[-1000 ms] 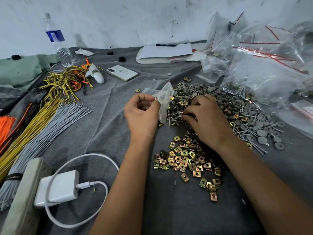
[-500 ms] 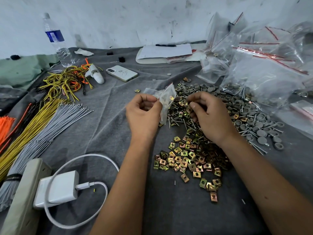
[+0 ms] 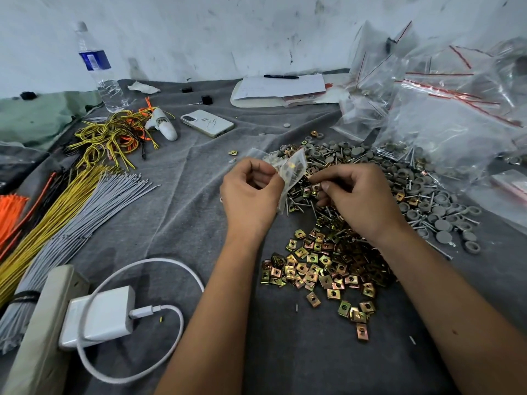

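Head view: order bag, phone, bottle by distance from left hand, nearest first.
1. Bag: pinched in the left hand.
2. Phone: ahead, slightly left.
3. Bottle: far back left, by the wall.

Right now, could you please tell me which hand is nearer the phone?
Left. The left hand sits below-right of the phone; the right hand lies farther right.

L hand [image 3: 251, 192], centre: fingers curled, thumb pinching vs forefinger. R hand [image 3: 356, 201] just right of it, fingertips pinched, pointing left.
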Demonstrator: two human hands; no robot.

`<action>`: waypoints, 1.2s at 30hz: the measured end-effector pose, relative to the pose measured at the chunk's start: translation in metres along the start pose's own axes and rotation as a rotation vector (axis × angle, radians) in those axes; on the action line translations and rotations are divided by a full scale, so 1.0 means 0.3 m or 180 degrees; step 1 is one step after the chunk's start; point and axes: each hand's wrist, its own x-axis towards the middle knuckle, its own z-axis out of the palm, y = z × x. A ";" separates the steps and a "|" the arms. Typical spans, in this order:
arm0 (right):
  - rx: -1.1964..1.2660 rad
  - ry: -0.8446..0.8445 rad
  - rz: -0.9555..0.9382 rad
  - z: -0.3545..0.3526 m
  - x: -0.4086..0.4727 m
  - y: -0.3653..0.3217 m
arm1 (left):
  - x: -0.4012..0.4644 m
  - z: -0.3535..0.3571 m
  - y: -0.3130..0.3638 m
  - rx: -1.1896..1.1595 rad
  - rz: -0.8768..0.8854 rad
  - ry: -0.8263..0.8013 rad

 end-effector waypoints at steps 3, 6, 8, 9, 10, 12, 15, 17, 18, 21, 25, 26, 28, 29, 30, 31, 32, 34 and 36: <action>-0.0461 0.0086 -0.0101 -0.010 0.003 0.007 | 0.002 -0.001 0.001 0.0012 -0.0002 0.0004; -0.1083 -0.0212 -0.0233 -0.014 0.006 0.015 | 0.002 -0.001 0.001 0.0025 0.0013 0.0014; -0.1461 -0.0333 -0.0344 -0.003 0.009 0.019 | 0.002 0.000 0.001 0.0036 0.0018 0.0027; -0.1605 -0.0300 -0.0416 0.005 0.012 0.022 | 0.002 0.001 0.000 0.0037 0.0017 0.0035; -0.1713 -0.0233 -0.0498 0.013 0.015 0.023 | 0.003 0.003 -0.001 0.0030 0.0012 0.0041; -0.1926 -0.0129 -0.0666 0.027 0.020 0.013 | 0.003 0.006 -0.002 0.0017 -0.0003 0.0048; -0.2242 -0.0221 -0.0675 0.042 0.028 0.003 | 0.003 0.006 -0.005 0.0028 -0.0007 0.0057; -0.2251 -0.0267 -0.0613 0.044 0.030 -0.003 | 0.004 0.004 -0.007 0.0034 0.0001 0.0054; -0.2228 -0.0271 -0.0610 0.045 0.031 -0.003 | 0.004 0.004 -0.006 0.0039 0.0004 0.0052; -0.2087 -0.0274 -0.0644 0.045 0.030 0.000 | 0.003 0.005 -0.004 0.0053 0.0002 0.0065; -0.1083 -0.0074 -0.0629 0.033 0.015 -0.004 | 0.002 0.002 -0.003 0.0088 0.0017 0.0046; -0.0799 -0.0014 -0.0597 0.027 0.011 -0.008 | 0.002 0.002 -0.002 0.0089 0.0022 0.0045; -0.0403 0.0039 -0.0530 0.019 0.005 -0.015 | 0.002 0.002 0.001 0.0088 0.0024 0.0047; -0.0331 0.0038 -0.0505 0.015 0.003 -0.017 | 0.002 0.002 0.003 0.0076 0.0016 0.0057; -0.0335 0.0017 -0.0485 0.013 0.001 -0.018 | 0.002 0.002 0.004 0.0059 0.0006 0.0079; -0.0401 -0.0014 -0.0469 0.012 0.001 -0.017 | 0.002 0.002 0.004 0.0040 -0.0001 0.0116; -0.0511 -0.0052 -0.0461 0.013 0.000 -0.015 | 0.003 0.001 0.004 0.0010 -0.0006 0.0169; -0.0779 -0.0118 -0.0458 0.019 0.003 -0.010 | 0.005 -0.002 0.004 -0.0119 -0.0010 0.0292; -0.0976 -0.0186 -0.0436 0.030 0.007 -0.001 | 0.005 -0.003 0.006 -0.0262 -0.0012 0.0400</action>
